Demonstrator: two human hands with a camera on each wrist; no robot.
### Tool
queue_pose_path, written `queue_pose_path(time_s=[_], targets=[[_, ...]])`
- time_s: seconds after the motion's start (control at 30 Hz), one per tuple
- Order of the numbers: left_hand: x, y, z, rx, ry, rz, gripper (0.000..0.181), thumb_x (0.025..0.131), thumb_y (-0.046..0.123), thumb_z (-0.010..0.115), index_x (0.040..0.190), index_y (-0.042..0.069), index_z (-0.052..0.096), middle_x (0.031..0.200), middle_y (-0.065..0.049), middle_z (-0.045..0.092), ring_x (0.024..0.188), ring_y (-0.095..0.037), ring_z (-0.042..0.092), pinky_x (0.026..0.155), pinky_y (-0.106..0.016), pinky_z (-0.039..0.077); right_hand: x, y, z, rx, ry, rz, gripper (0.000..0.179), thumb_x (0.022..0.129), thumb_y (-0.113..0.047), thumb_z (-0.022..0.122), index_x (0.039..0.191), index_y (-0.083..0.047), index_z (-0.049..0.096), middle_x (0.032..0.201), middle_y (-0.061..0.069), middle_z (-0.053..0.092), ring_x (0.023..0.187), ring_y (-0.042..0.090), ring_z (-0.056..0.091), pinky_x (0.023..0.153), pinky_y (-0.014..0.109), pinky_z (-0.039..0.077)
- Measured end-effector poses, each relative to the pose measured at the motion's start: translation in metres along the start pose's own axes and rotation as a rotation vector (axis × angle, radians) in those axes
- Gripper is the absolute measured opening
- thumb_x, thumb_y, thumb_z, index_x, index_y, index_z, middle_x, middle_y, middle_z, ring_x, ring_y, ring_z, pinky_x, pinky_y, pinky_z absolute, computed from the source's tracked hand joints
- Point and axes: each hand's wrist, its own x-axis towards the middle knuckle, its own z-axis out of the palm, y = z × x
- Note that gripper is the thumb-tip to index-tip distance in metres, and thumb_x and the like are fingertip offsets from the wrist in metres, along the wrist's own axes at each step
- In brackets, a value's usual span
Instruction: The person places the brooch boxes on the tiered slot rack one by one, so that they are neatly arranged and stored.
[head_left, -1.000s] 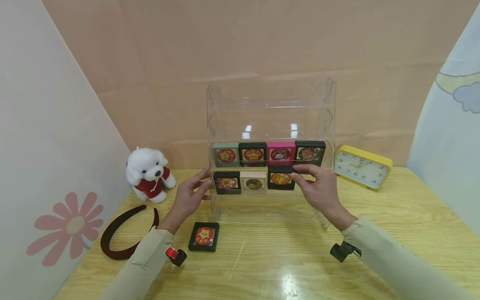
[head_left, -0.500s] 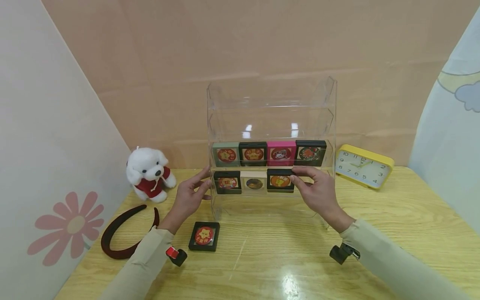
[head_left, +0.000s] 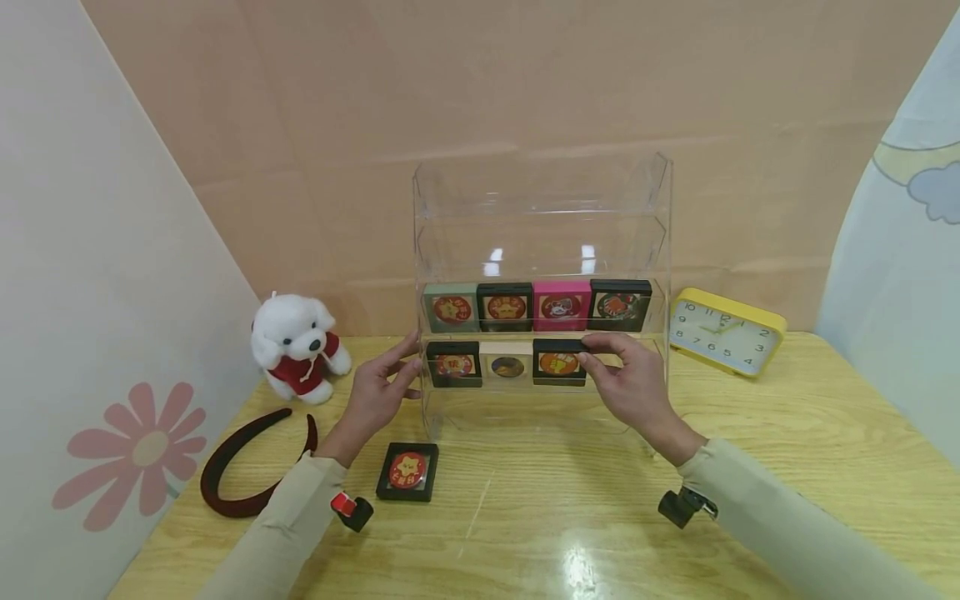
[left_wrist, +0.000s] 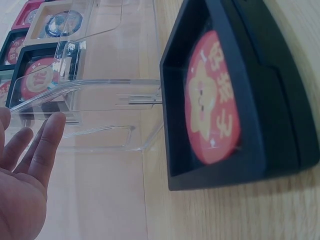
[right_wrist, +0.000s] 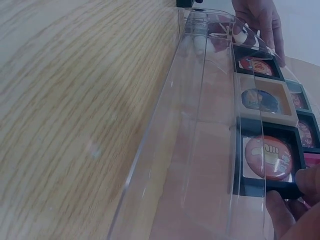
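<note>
A clear acrylic tiered rack (head_left: 543, 250) stands on the table with square framed badges on two tiers. My right hand (head_left: 633, 379) pinches the upper right corner of a black framed badge (head_left: 559, 363) with a red-orange round face. That frame sits in the lower occupied tier, beside a cream framed badge (head_left: 507, 367) and another black framed badge (head_left: 453, 365). At the rack's left side, my left hand (head_left: 378, 396) touches the panel, its fingers fairly straight in the left wrist view. Below it, a black framed star badge (head_left: 408, 472) lies flat on the table.
The tier above holds green (head_left: 451, 308), black (head_left: 506, 308), pink (head_left: 562, 306) and black framed badges (head_left: 620, 306). A white plush dog (head_left: 296, 346) and a dark headband (head_left: 217, 467) are left of the rack. A yellow clock (head_left: 726, 333) leans at its right.
The black framed badge in my right hand has lowered and settled level with its neighbours in the tier. My left hand has stayed at the rack's side.
</note>
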Motion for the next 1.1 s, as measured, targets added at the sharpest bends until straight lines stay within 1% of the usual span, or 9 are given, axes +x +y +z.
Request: queue_pose_path(time_s=[0.17, 0.27, 0.43, 0.57, 0.67, 0.9, 0.97, 1.1], targets=[[0.0002, 0.0012, 0.0, -0.007, 0.003, 0.008, 0.046, 0.095, -0.006, 0.051, 0.139, -0.002, 0.043, 0.126, -0.028, 0.053, 0.095, -0.043, 0.06, 0.063, -0.05, 0.056, -0.0003, -0.0008, 0.0014, -0.016, 0.012, -0.024, 0.019, 0.082, 0.005, 0.071, 0.1, 0.003, 0.067, 0.101, 0.013, 0.066, 0.093, 0.027, 0.064, 0.067, 0.012, 0.052], [0.0002, 0.0005, -0.0004, -0.014, 0.005, 0.009, 0.045, 0.095, -0.007, 0.051, 0.139, -0.002, 0.043, 0.126, -0.029, 0.052, 0.095, -0.043, 0.06, 0.063, -0.053, 0.055, -0.0001, -0.001, 0.0024, -0.024, 0.018, -0.033, 0.019, 0.081, 0.005, 0.071, 0.1, 0.004, 0.067, 0.101, 0.013, 0.066, 0.093, 0.027, 0.063, 0.066, 0.009, 0.05], [0.0002, -0.0031, -0.0007, -0.01, 0.006, 0.004, 0.045, 0.095, -0.006, 0.051, 0.139, -0.002, 0.043, 0.126, -0.027, 0.053, 0.095, -0.042, 0.06, 0.062, -0.049, 0.057, 0.0001, -0.0019, 0.003, -0.044, 0.029, -0.045, 0.018, 0.08, 0.006, 0.072, 0.098, 0.005, 0.067, 0.099, 0.013, 0.065, 0.093, 0.027, 0.063, 0.066, 0.007, 0.049], [0.0005, -0.0033, -0.0009, -0.001, 0.001, 0.031, 0.045, 0.095, -0.006, 0.052, 0.139, -0.002, 0.043, 0.125, -0.028, 0.053, 0.094, -0.042, 0.061, 0.061, -0.046, 0.057, -0.0002, -0.0034, 0.0025, -0.032, 0.034, -0.037, 0.018, 0.08, 0.007, 0.071, 0.098, 0.006, 0.067, 0.098, 0.015, 0.065, 0.092, 0.03, 0.063, 0.065, 0.02, 0.055], [0.001, -0.0025, -0.001, 0.006, -0.002, 0.052, 0.045, 0.094, -0.006, 0.052, 0.139, -0.003, 0.043, 0.124, -0.028, 0.054, 0.093, -0.041, 0.061, 0.061, -0.045, 0.058, -0.0005, -0.0037, 0.0023, -0.021, 0.033, -0.022, 0.018, 0.08, 0.008, 0.071, 0.098, 0.007, 0.066, 0.098, 0.016, 0.064, 0.092, 0.032, 0.063, 0.065, 0.028, 0.057], [0.0018, -0.0054, -0.001, 0.006, -0.002, 0.049, 0.046, 0.095, -0.005, 0.052, 0.139, -0.002, 0.043, 0.125, -0.027, 0.054, 0.092, -0.04, 0.061, 0.061, -0.042, 0.058, -0.0011, -0.0032, 0.0025, 0.002, 0.025, 0.003, 0.021, 0.08, 0.009, 0.071, 0.1, 0.008, 0.065, 0.1, 0.016, 0.063, 0.094, 0.03, 0.061, 0.067, 0.012, 0.052], [0.002, -0.0067, -0.001, 0.007, -0.002, 0.042, 0.046, 0.095, -0.005, 0.053, 0.139, -0.001, 0.043, 0.126, -0.027, 0.054, 0.093, -0.04, 0.061, 0.061, -0.041, 0.058, -0.0015, -0.0032, 0.0025, 0.013, 0.023, 0.003, 0.022, 0.08, 0.009, 0.071, 0.1, 0.007, 0.065, 0.101, 0.016, 0.062, 0.095, 0.029, 0.061, 0.067, 0.01, 0.051], [0.002, -0.0076, -0.0014, 0.006, -0.005, 0.028, 0.046, 0.095, -0.004, 0.052, 0.14, 0.0, 0.043, 0.127, -0.026, 0.053, 0.095, -0.039, 0.061, 0.061, -0.039, 0.059, -0.0023, -0.0031, 0.0028, 0.02, 0.023, -0.013, 0.023, 0.079, 0.009, 0.071, 0.101, 0.008, 0.065, 0.102, 0.016, 0.062, 0.096, 0.029, 0.061, 0.068, 0.011, 0.051]])
